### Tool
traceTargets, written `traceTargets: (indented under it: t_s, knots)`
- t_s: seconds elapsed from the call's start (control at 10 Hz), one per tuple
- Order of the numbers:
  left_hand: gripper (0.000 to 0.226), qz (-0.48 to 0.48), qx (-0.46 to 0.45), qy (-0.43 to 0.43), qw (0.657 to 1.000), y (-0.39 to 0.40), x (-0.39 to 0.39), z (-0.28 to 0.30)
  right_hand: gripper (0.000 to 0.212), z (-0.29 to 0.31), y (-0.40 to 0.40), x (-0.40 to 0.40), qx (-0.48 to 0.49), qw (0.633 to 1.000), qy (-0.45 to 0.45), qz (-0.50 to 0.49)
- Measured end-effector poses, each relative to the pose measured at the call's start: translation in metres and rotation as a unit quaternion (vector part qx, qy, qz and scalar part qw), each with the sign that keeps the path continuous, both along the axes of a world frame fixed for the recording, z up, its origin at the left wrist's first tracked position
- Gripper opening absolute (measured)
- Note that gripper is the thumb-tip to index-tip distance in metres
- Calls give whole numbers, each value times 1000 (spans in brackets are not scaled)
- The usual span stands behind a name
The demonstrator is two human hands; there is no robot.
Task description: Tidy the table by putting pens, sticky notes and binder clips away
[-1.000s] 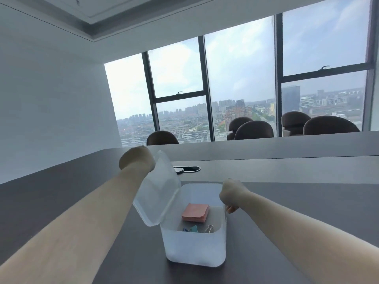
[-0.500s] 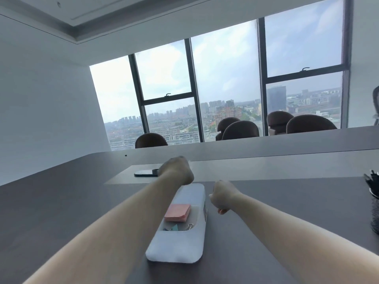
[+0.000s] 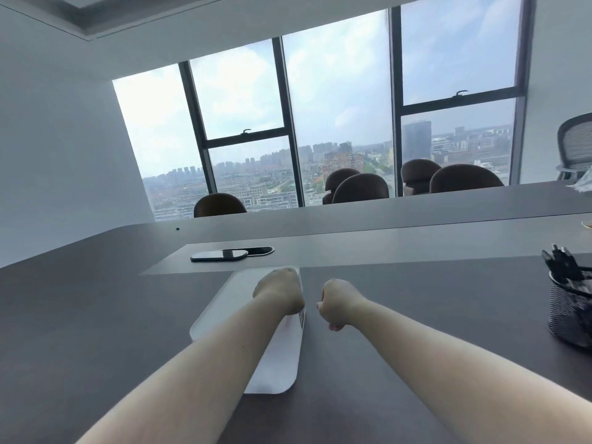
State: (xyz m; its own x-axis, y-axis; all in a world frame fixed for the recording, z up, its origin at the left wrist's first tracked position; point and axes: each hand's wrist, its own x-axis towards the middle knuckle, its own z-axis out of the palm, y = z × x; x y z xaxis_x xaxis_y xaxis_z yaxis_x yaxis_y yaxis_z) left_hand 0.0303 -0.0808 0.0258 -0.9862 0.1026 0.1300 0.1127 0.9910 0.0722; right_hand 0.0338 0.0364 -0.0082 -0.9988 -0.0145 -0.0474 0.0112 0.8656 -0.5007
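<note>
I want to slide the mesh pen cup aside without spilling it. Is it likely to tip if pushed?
Possibly. The mesh pen cup looks light, being open wire, and its pens lean out above the rim, raising the weight. Pushing low on the wall should let it slide on the smooth table.

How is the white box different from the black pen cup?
The white plastic box is low, smooth and solid, with its lid shut under the left hand. The black mesh pen cup is taller, see-through wire, and open on top with pens sticking out. No hand touches the cup. Both sit on the dark table.
</note>
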Motion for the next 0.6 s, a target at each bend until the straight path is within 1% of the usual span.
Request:
traceTargets:
  t_s: [0.1,0.2,0.3,0.4,0.5,0.6]
  knots:
    - [31,0,-12,-2,1000,1,-2,-1,30,-1,5,4,5,1000,-2,-1]
    - [31,-2,7,19,1000,4,0,1,32,4,11,10,9,1000,-3,1]
    - [26,-7,50,73,996,12,10,4,31,10,18,19,12,1000,-2,4]
    - [23,-21,51,82,995,23,21,10,28,15,30,27,1,1000,4,-6]
    - [25,-34,35,56,997,34,35,11,24,16,44,38,0,1000,-1,-19]
    - [27,-44,32,50,997,44,45,11,17,21,59,51,-31,999,-1,-29]
